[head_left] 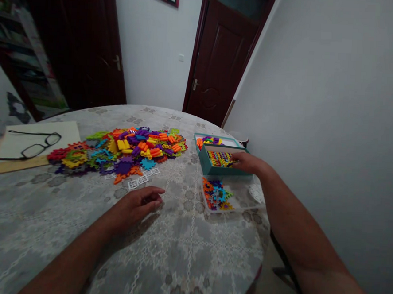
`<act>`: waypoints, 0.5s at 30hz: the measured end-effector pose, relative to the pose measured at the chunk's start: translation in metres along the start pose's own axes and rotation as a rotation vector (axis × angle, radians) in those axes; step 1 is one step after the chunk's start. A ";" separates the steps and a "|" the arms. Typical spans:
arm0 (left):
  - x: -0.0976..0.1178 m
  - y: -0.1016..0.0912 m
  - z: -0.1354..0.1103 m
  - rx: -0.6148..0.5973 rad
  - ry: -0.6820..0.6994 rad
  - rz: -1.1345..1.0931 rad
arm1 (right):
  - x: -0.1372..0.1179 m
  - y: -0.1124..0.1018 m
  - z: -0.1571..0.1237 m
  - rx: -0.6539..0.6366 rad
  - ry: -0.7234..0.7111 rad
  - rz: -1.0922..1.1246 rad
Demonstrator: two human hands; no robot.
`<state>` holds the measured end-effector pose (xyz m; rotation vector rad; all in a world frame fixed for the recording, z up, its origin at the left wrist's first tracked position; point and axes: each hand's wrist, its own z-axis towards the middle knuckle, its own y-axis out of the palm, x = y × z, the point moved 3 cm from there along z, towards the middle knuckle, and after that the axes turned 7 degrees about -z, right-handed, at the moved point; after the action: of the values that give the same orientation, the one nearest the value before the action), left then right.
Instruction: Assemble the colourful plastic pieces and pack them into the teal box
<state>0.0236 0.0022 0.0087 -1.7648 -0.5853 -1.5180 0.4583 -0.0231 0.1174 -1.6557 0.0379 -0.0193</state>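
My right hand [246,162] reaches into a teal box [226,170] on the right of the table. Rows of small coloured pieces [218,158] fill this box. The fingers of that hand are drawn together at the pieces, and whatever lies between their tips is too small to make out. Nearer the front, my left hand [141,202] rests on the tablecloth with thumb and forefinger apart, holding nothing. Beyond it are white grid-like plastic pieces [137,182] and a big heap of colourful plastic gears and connectors [134,148].
A clear plastic tray [237,210] with gears [215,194] stands in front of the teal box. Behind lies a teal-edged lid or box [232,141] with more connectors. Black glasses [38,150] lie on paper at the left. The round table's edge curves past the right side.
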 end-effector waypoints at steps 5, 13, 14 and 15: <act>0.005 0.001 -0.003 0.027 -0.025 -0.018 | 0.019 0.006 0.009 -0.157 0.108 -0.109; -0.006 -0.003 0.005 0.006 0.026 -0.016 | 0.049 0.005 0.003 -0.202 0.263 -0.190; -0.006 -0.003 0.005 0.005 0.027 -0.016 | 0.050 0.005 0.003 -0.206 0.267 -0.177; -0.005 -0.003 0.006 -0.001 0.027 -0.017 | 0.051 0.005 0.002 -0.207 0.269 -0.160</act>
<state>0.0237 0.0093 0.0040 -1.7415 -0.5877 -1.5512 0.5093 -0.0230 0.1112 -1.8494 0.1146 -0.3710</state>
